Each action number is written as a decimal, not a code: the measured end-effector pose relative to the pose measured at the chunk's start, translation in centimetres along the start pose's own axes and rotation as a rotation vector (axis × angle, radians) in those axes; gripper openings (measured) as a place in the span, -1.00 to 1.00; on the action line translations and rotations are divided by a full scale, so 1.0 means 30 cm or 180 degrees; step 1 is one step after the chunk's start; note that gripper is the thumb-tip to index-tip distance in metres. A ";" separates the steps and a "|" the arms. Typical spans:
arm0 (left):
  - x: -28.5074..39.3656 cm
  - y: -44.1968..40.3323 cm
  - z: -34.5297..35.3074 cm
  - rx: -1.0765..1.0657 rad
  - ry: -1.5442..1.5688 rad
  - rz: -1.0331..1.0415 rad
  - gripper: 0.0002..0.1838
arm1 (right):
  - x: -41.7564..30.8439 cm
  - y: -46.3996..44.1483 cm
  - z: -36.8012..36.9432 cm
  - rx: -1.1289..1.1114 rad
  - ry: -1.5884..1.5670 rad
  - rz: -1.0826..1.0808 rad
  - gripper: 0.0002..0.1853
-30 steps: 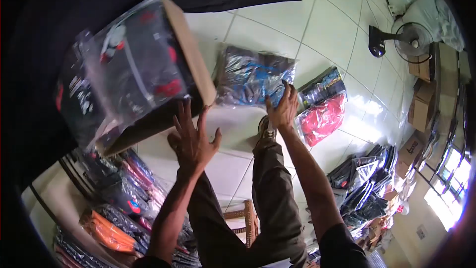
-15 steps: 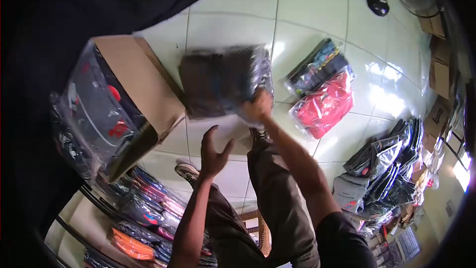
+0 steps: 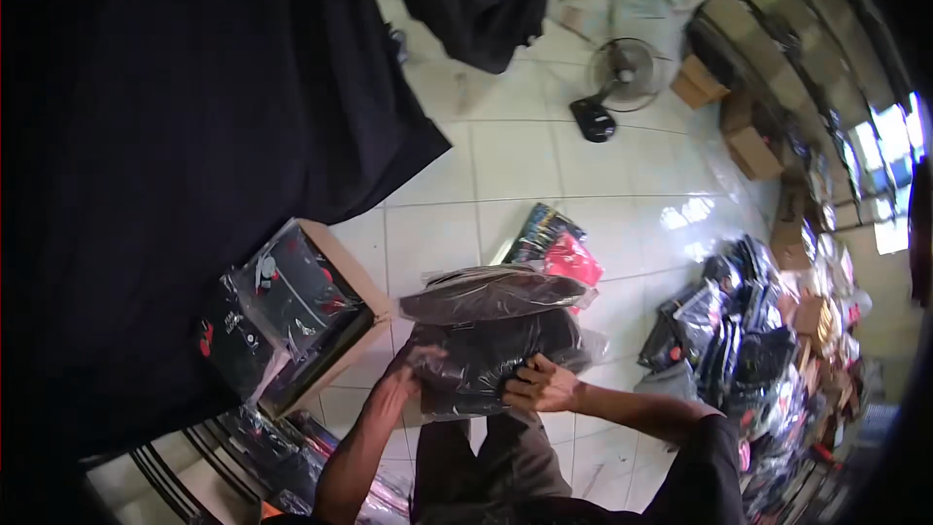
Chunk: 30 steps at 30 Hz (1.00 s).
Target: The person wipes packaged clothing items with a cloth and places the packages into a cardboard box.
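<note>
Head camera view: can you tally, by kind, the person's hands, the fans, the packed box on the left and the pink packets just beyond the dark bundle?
Hands: 2 (left hand, right hand)
Fan: 1
Packed box: 1
Pink packet: 1
Total: 5
The dark bundle's packets overlap too much to count.

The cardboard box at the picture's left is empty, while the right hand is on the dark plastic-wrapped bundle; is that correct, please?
Not quite: the head view shows bagged items in the cardboard box. The right hand is indeed on the dark plastic-wrapped bundle.
</note>
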State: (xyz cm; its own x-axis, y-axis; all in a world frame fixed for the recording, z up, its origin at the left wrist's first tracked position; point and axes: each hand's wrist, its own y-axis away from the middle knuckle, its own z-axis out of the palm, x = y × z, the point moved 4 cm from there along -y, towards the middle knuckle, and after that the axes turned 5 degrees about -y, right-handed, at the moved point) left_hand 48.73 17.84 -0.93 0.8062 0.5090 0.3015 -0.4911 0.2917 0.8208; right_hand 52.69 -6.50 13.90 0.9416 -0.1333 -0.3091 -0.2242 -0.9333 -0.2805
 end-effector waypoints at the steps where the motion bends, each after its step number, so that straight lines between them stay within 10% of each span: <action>1: -0.065 0.003 -0.035 -0.0243 0.0098 -0.0002 -0.83 | -0.036 0.012 -0.055 -0.0139 0.0093 0.0156 -0.79; 3: -0.125 0.096 0.014 0.0177 0.0339 0.0195 -0.76 | -0.123 0.053 -0.178 -0.0368 0.0044 0.0670 -0.73; 4: -0.325 -0.143 -0.205 0.0197 -0.1320 0.1966 -0.61 | -0.152 0.096 -0.259 -0.0213 -0.0232 0.0926 -0.68; 6: -0.046 0.323 0.257 -0.0033 -0.0265 0.0846 -0.41 | -0.206 0.233 -0.389 0.0708 -0.0849 0.1672 -0.67; 8: -0.021 0.394 0.354 -0.0365 -0.0422 0.1418 -0.16 | -0.225 0.548 -0.344 0.1968 -0.0414 0.3231 -0.73; 12: -0.089 0.445 0.446 -0.0450 -0.1105 0.1563 0.03 | -0.271 0.973 -0.008 0.3747 -0.3324 0.5633 -0.43; 15: -0.132 0.508 0.537 -0.0614 -0.1589 0.1189 0.06 | -0.374 0.836 0.218 0.3712 -0.4507 0.5810 -0.29; 18: -0.209 0.550 0.723 -0.0669 -0.2298 0.1134 -0.01 | -0.468 0.750 0.344 0.4530 -0.7540 0.4103 -0.24; 30: -0.805 0.129 1.564 -0.1702 -0.4464 0.0872 -0.04 | -0.706 1.747 0.127 0.5754 -0.4258 0.4591 -0.38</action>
State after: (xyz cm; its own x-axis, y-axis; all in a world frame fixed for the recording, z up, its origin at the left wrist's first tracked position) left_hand 42.83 -31.33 17.73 0.1748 -0.4702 0.8651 -0.4826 0.7249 0.4916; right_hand 20.02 -51.32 2.28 -0.1656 0.6792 -0.7150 -0.6887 0.4393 0.5768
